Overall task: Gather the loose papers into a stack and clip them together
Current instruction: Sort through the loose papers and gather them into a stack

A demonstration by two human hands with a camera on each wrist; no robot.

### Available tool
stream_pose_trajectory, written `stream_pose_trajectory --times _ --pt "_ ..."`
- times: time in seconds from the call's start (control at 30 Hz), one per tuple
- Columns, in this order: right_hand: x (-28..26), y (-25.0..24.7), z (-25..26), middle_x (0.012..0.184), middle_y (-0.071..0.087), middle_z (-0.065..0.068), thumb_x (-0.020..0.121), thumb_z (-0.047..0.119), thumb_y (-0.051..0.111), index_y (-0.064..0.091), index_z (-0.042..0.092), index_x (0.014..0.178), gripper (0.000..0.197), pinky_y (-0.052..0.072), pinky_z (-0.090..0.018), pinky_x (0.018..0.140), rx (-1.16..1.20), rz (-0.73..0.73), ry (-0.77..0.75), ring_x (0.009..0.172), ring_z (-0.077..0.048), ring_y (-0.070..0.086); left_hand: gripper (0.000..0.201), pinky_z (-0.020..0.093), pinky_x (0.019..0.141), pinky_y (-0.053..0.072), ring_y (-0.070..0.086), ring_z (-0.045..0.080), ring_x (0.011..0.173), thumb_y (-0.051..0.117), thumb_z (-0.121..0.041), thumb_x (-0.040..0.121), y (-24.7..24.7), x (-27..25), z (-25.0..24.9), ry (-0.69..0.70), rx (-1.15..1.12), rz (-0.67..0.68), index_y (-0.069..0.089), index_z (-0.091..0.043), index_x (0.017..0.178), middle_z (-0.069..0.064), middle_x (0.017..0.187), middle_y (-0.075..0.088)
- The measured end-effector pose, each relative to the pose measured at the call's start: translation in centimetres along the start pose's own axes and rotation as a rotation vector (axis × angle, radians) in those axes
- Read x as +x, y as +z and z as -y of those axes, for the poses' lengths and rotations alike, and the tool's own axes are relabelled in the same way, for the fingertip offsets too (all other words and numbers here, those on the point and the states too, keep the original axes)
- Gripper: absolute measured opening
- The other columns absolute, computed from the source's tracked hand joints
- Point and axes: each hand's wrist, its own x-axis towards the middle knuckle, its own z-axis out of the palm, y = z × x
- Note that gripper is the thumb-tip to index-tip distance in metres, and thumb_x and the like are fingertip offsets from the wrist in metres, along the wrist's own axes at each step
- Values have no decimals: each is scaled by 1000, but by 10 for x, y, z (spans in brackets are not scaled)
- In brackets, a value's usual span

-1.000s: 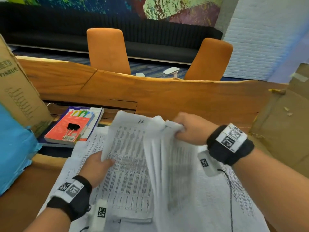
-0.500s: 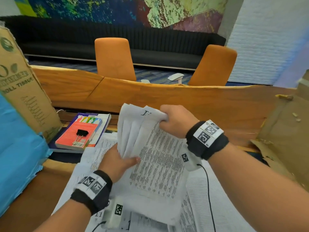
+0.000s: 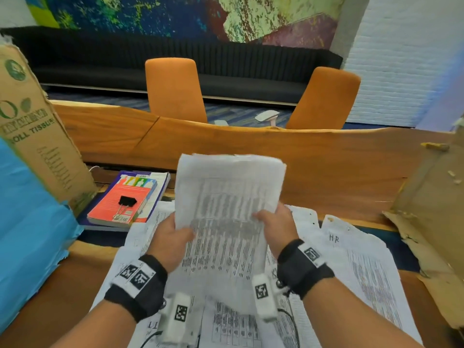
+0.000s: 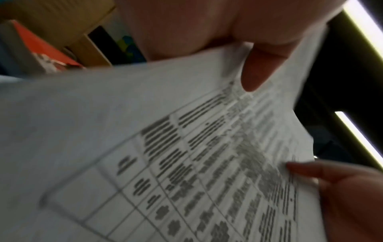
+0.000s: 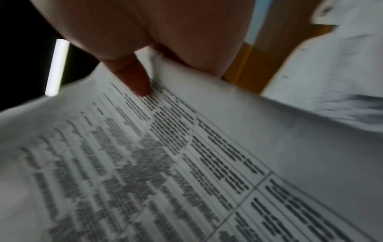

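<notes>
Now upright and squared, paper stack [image 3: 227,212] pinched between left hand [image 3: 170,238] and right hand [image 3: 277,228] (print blurred, fingers hidden behind)

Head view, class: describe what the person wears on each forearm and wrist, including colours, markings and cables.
Both forearms are bare, no sleeves. The left hand and right hand each have a black fabric wristband carrying a white panel of square black-and-white code markers. A small white camera block, marked with another code, hangs under each wrist, trailing a thin black cable.

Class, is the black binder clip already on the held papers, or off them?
Off. The binder clip lies on the red book, apart from the held papers.
</notes>
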Motion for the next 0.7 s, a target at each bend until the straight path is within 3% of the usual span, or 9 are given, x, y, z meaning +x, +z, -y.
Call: stream_pose_trajectory --times 0.1,0.2,0.27,0.33,0.43,0.53,0.63,0.7 --pt "-6 9 35 101 71 11 94 0 55 62 29 101 31 56 -18 69 -16 11 -259 91 -2 69 36 30 77 52 65 17 99 54 5 87 2 4 -11 74 -89 -27 63 -22 108 2 103 69" --pt "-14 11 44 99 71 8 91 -5 57 60 28 101 35 58 -20 70 -9 1 -385 90 -2 69 35 38 81 53 66 17 99 58 -8 76 0 6 -13 108 -205 -75 65 -28 104 2 106 71" --pt "-19 11 25 98 71 7 87 -12 55 60 25 104 41 59 -23 71 -31 34 -330 89 -2 69 36 40 82 54 68 17 98 57 -6 76 -1 5 -1 47 -203 -73 66 -26 103 2 104 73" --pt "-24 14 -5 99 70 8 87 -12 55 61 25 106 41 61 -32 81 -136 107 -191 90 -4 69 27 44 85 53 67 26 100 58 -7 79 1 5 22 -98 -89 -42 67 -22 100 6 100 72" --pt "-33 20 -38 105 67 12 92 3 59 60 29 111 32 54 -42 97 -261 229 -1 100 -8 64 12 34 76 49 63 32 98 57 -8 90 3 0 54 -275 86 24 63 -19 94 12 97 67" --pt "-32 29 -36 104 66 19 98 17 58 60 37 107 22 53 -35 92 -191 198 -25 96 2 60 8 31 72 43 58 23 87 53 -11 94 2 2 51 -284 9 -66 60 -16 94 6 95 64" --pt "-23 33 -13 104 69 14 97 19 60 65 27 111 17 52 -23 80 -96 96 -96 98 -2 63 15 35 85 43 57 23 91 51 -10 95 -3 8 32 -216 -119 -142 58 -15 107 -3 92 61" --pt "-17 31 -4 108 71 9 96 16 61 67 19 117 22 53 -23 81 -60 96 -116 101 -7 66 18 36 89 44 59 19 91 51 -9 94 -7 10 22 -154 -171 -140 61 -23 96 -4 94 64"
